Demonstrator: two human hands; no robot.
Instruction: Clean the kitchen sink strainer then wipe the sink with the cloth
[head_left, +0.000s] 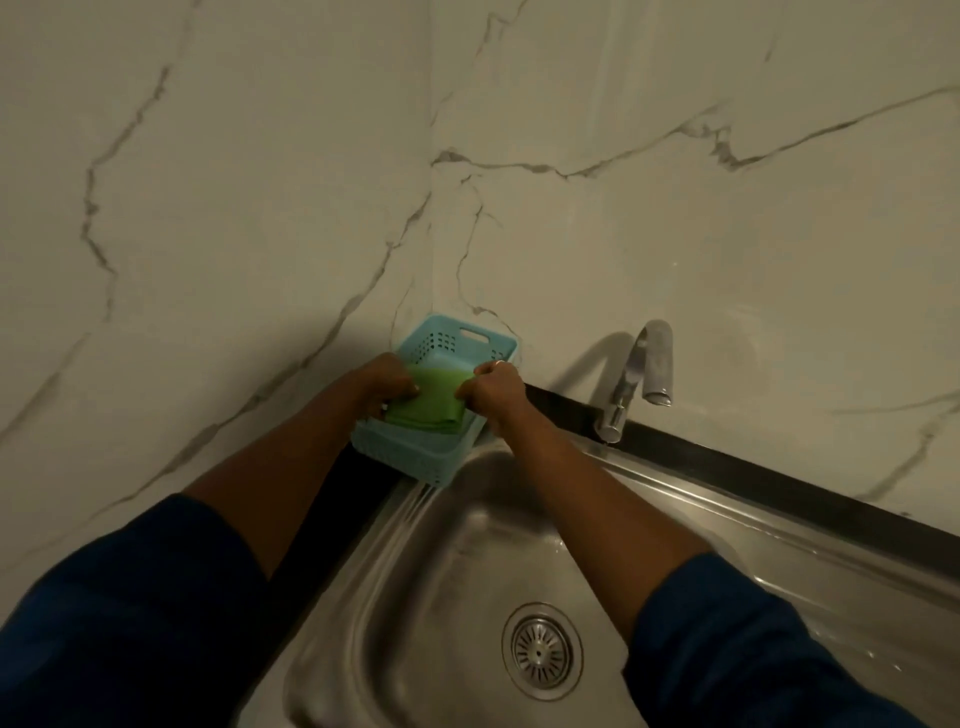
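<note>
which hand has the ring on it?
The right hand: a pale ring shows on one finger. The left hand shows none. Both grip the green cloth.

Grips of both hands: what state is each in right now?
Left-hand grip: closed, holds the green cloth by its left edge.
Right-hand grip: closed, pinches the same cloth's right edge.

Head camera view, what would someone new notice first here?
The bright green cloth stands out, gripped by the left hand and the right hand at a light blue basket in the wall corner. Nearer, the round strainer sits in the steel sink, the tap behind it, rightward.
</note>
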